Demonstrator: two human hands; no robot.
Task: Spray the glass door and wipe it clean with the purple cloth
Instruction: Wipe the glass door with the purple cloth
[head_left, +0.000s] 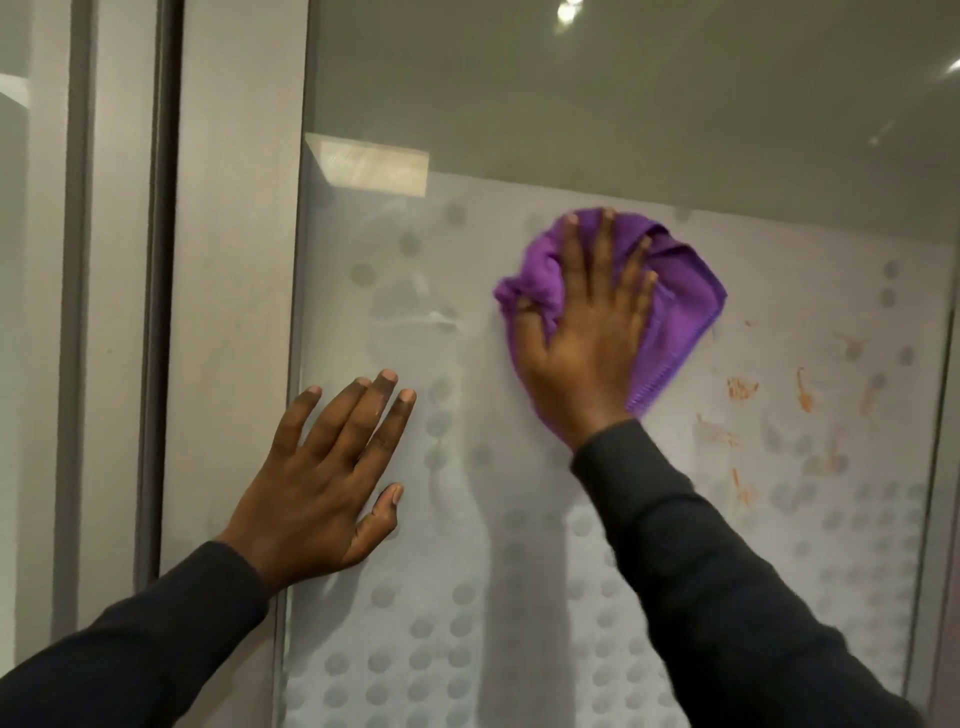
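Here the purple cloth (680, 306) lies flat against the glass door (571, 130), at about 2 o'clock from the middle of the view, on the upper part of the frosted, dotted band. It is crumpled into a rough fan with no clear long axis: the bunched folds sit toward 9 o'clock, the stitched hem faces 4 o'clock, and 1 corner points down to 6 o'clock. The right hand (587, 338) presses it to the pane. Its 4 fingers (602, 249) are straight, spread a little and aimed at 12 o'clock, while the thumb lies out toward 10 o'clock on the folds. The left hand (322, 478), at 8 o'clock from the middle, rests flat on the glass just beside the door frame (228, 260), with straight fingers close together pointing to 1 o'clock and the thumb apart; it holds nothing. Orange smears (740, 388) mark the glass at 4 o'clock from the cloth, near it but not touching.
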